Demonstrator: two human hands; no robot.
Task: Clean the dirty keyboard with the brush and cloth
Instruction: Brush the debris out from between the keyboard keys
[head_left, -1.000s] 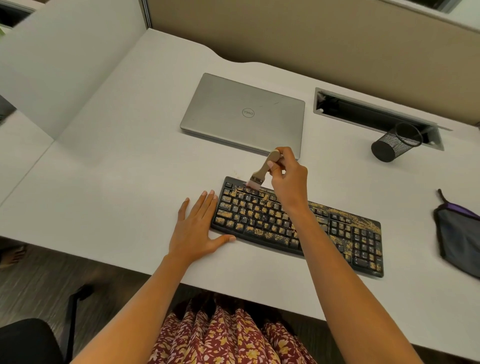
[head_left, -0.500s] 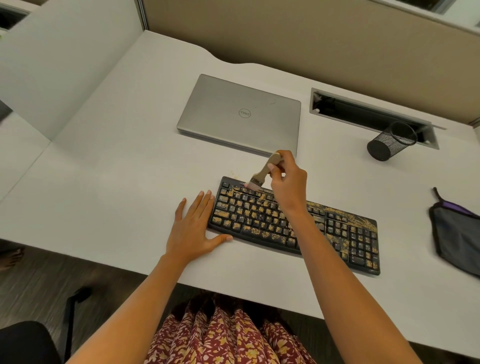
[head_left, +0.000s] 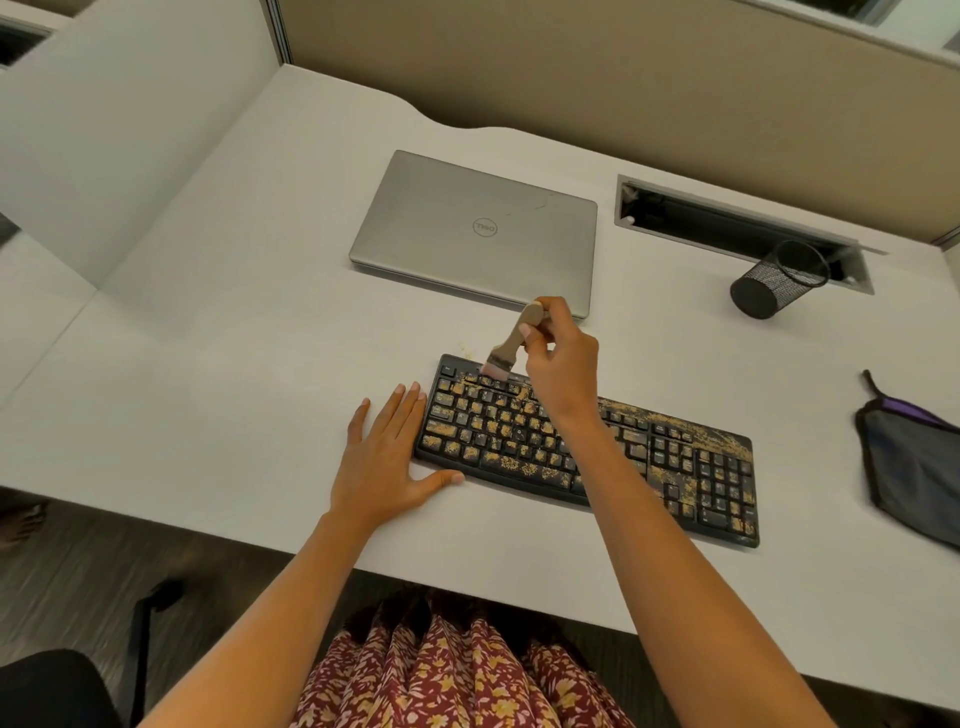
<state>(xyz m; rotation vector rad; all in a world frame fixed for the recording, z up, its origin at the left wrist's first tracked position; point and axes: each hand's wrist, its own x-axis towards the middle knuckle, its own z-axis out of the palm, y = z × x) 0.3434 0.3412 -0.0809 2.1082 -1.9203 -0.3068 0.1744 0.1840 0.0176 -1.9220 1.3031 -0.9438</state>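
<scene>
Two hands at work: right hand (head_left: 563, 364) pinches brush (head_left: 511, 343) handle, bristles on keyboard (head_left: 649, 457) top row, approx 11 o'clock corner. Left hand (head_left: 387, 457) flat, fingers spread, holding nothing, on desk (head_left: 208, 389) touching kbd's 9 o'clock end. Cloth (head_left: 914, 467) at 3 o'clock.

I see the black keyboard (head_left: 587, 452) lying on the white desk (head_left: 234, 364), its keys covered with yellowish crumbs. My right hand (head_left: 561, 364) grips the tan handle of the brush (head_left: 511, 343), whose bristles touch the keyboard's far left edge. A few crumbs lie on the desk just beyond that edge. My left hand (head_left: 384, 457) rests flat on the desk, fingers spread, its thumb against the keyboard's near left corner. Behind the keyboard lies a closed silver laptop (head_left: 478, 228). A black mesh cup (head_left: 779, 278) lies tipped on its side at the cable slot (head_left: 727, 228). A dark cloth (head_left: 914, 462) lies at the right edge.
</scene>
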